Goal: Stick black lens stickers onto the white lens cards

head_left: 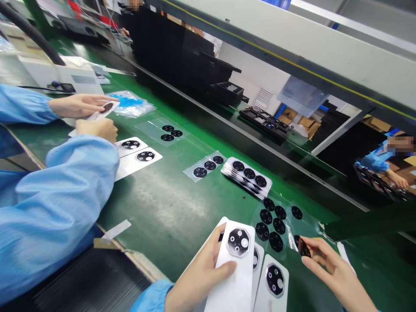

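1. Green workbench (156, 203) here, grey beam (292, 43) overhead, co-worker's blue sleeves (81, 173) off left.
2. My left hand (208, 264) has a white phone panel (232, 286) gripped, thumb on top, by the bench's near edge.
3. My right hand (334, 268) pinches a black camera disc (304, 247) beside the clear film's (288, 215) right edge.
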A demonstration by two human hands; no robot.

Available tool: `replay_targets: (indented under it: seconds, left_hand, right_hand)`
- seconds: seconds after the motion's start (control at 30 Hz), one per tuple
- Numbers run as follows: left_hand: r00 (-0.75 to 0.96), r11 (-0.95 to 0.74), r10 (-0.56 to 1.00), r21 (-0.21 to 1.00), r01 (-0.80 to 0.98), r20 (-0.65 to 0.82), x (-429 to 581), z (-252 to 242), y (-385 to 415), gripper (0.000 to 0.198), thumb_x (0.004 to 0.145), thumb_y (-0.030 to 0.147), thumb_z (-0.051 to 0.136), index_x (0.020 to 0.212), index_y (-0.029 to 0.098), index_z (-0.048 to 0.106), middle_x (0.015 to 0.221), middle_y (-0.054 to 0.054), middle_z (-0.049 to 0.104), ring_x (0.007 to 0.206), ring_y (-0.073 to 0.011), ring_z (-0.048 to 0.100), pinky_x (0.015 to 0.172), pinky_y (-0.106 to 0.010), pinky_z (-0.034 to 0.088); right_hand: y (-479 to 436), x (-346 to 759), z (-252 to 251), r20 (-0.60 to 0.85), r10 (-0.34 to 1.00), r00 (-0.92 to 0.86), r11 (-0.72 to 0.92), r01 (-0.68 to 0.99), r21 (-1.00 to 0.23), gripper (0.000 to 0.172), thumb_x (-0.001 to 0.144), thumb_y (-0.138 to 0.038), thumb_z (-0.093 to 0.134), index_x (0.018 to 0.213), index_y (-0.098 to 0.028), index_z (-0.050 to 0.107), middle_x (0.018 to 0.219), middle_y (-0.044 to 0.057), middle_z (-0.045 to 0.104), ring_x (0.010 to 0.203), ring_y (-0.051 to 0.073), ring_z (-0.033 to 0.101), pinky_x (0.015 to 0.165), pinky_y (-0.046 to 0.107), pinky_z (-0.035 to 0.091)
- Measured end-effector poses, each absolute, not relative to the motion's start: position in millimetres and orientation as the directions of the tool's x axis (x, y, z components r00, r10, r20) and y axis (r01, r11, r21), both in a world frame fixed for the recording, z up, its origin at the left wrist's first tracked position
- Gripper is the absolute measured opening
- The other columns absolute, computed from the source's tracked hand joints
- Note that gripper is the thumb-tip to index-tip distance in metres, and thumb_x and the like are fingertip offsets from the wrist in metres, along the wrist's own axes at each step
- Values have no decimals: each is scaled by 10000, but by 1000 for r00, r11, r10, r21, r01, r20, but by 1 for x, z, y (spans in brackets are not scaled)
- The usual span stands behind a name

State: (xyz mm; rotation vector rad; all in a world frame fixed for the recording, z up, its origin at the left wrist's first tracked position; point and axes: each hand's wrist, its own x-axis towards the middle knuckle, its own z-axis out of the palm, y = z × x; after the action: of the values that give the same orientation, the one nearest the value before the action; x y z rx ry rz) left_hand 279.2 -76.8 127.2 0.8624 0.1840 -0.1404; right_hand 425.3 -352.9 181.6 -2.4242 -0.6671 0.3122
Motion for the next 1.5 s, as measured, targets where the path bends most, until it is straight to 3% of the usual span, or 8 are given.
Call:
replay_targets:
  seconds: [0.17, 0.3, 0.53, 0.8, 1.03, 1.27, 1.5]
  left_hand:
    - [972, 616, -56, 759, 213, -227, 279, 131, -81, 820, 754, 291, 687, 1397, 252, 181, 1160, -91, 629, 953, -257, 640, 781, -329, 490]
    - [981, 569, -37, 803, 177, -190, 276, 131, -86, 793, 797, 286, 632, 1421, 254, 144, 1208, -77, 601, 1009, -242, 608, 872, -339, 459]
    - [968, 551, -75, 799, 241, -240, 275, 128, -90, 856, 792, 365, 630, 1436, 248, 78, 1246, -96, 569, 1007, -255, 598, 844, -343, 474]
    - [967, 507, -93, 824, 252, -238, 276, 128, -97, 848, 789, 348, 607, 1442, 222, 82, 1299, -104, 531, 1006, -246, 589, 867, -338, 450]
    - [971, 405, -98, 882, 241, -220, 273, 124, -101, 767, 826, 302, 540, 1450, 231, 102, 1352, -96, 492, 1132, -263, 528, 949, -356, 404]
    - [970, 372, -98, 895, 244, -224, 274, 128, -102, 767, 822, 269, 525, 1455, 212, 97, 1415, -87, 439, 1341, -274, 311, 1015, -347, 346]
    - [974, 404, -98, 886, 228, -206, 274, 126, -103, 795, 828, 285, 524, 1463, 177, 58, 1402, -117, 443, 1206, -270, 462, 992, -362, 366]
  right_hand:
    - [-327, 403, 189, 150, 656, 739, -651, 656, -382, 358, 851, -384, 578, 1183, -259, 529, 996, 49, 570, 719, 149, 613, 638, 255, 570]
    - [-293, 376, 193, 232, 761, 606, -554, 793, -253, 401, 855, -344, 569, 1229, -237, 469, 1064, 94, 554, 846, 208, 629, 657, 291, 567]
    - [-277, 371, 191, 266, 795, 545, -520, 839, -164, 384, 866, -292, 540, 1224, -192, 444, 1062, 120, 556, 928, 244, 623, 704, 336, 571]
    - [-270, 366, 195, 276, 800, 533, -484, 845, -229, 351, 865, -290, 547, 1191, -188, 466, 1008, 104, 563, 882, 230, 623, 689, 330, 575]
    - [-258, 359, 196, 251, 834, 491, -429, 864, -265, 351, 844, -233, 548, 1181, -189, 459, 977, 99, 574, 860, 235, 602, 673, 346, 571]
    - [-258, 360, 195, 236, 833, 500, -438, 858, -270, 354, 845, -224, 554, 1182, -188, 454, 991, 98, 567, 869, 234, 595, 688, 347, 568]
    - [-257, 360, 193, 190, 830, 523, -460, 837, -296, 380, 811, -179, 596, 1161, -188, 449, 985, 86, 562, 871, 234, 583, 690, 359, 557]
